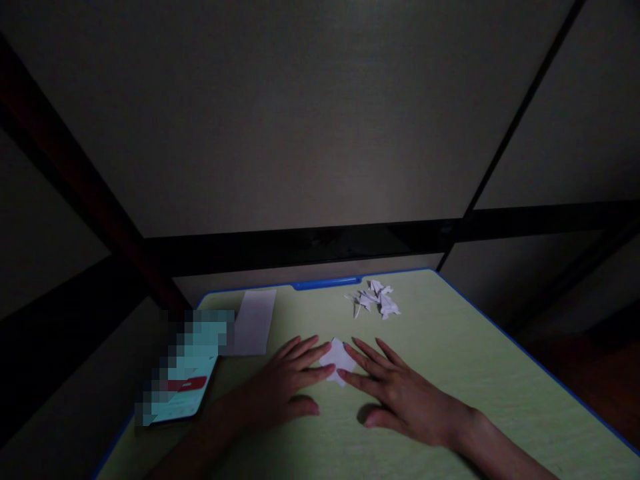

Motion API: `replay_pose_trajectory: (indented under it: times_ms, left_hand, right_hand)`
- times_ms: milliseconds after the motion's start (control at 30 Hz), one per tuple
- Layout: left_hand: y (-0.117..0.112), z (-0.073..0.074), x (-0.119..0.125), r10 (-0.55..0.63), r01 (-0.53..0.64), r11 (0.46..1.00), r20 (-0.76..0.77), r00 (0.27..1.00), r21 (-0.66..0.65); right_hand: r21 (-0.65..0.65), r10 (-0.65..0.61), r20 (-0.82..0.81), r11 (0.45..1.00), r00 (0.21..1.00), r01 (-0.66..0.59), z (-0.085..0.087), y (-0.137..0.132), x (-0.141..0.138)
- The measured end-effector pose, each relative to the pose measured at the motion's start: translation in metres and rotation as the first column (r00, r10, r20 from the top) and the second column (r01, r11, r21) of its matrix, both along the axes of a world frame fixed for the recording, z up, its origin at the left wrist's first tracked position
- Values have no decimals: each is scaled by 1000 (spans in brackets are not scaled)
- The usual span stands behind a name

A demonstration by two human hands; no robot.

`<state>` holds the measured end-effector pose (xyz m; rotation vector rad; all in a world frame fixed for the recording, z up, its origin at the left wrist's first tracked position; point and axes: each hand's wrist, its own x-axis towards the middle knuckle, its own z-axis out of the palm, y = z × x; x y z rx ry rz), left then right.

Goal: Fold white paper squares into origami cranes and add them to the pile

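A small white folded paper (339, 361) lies on a pale green table (450, 373) with a blue edge. My left hand (287, 383) lies flat with its fingers stretched out, the fingertips pressing the paper's left side. My right hand (395, 390) is also flat and spread, its fingertips resting on the paper's right side. Neither hand grips anything.
A pile of several small white folded paper figures (374, 300) sits near the table's far edge. A white paper sheet (254, 321) lies at the far left, and a phone (183, 387) with a lit screen lies at the left edge. Dark panelled walls rise behind.
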<state>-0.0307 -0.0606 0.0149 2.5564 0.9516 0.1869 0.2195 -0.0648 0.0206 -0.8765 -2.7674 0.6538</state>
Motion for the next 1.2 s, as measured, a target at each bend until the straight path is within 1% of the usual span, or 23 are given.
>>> replay_pose_trajectory:
  times_ms: [100, 167, 300, 433, 600, 800, 1067, 1200]
  left_hand:
    - [1, 1, 1, 3, -3, 1000, 11, 1000, -15]
    - [1, 1, 1, -5, 5, 1000, 20, 1000, -7]
    - [2, -6, -1, -13, 12, 998, 23, 1000, 61]
    - [2, -13, -2, -40, 40, 992, 2, 999, 120]
    - [1, -10, -1, -39, 40, 984, -8, 999, 172]
    - [1, -5, 0, -103, 110, 982, -54, 993, 150]
    - [3, -4, 0, -88, 92, 992, -45, 995, 86]
    - [6, -8, -1, -91, 93, 992, -30, 995, 87]
  right_hand:
    - [-3, 13, 25, 1000, 1000, -13, 0, -1, 1]
    - [0, 21, 13, 1000, 1000, -21, 0, -2, 2]
    - [27, 25, 3, 999, 1000, -25, -1, -2, 4]
    - [57, 22, 43, 998, 999, -25, -4, -1, 4]
    - [115, 20, 82, 993, 996, -29, -6, 0, 5]
    - [129, 69, 111, 988, 991, -83, -4, 0, 5]
    - [91, 78, 105, 992, 991, -87, -2, 0, 6]
    - [77, 76, 97, 994, 992, -84, -2, 1, 6]
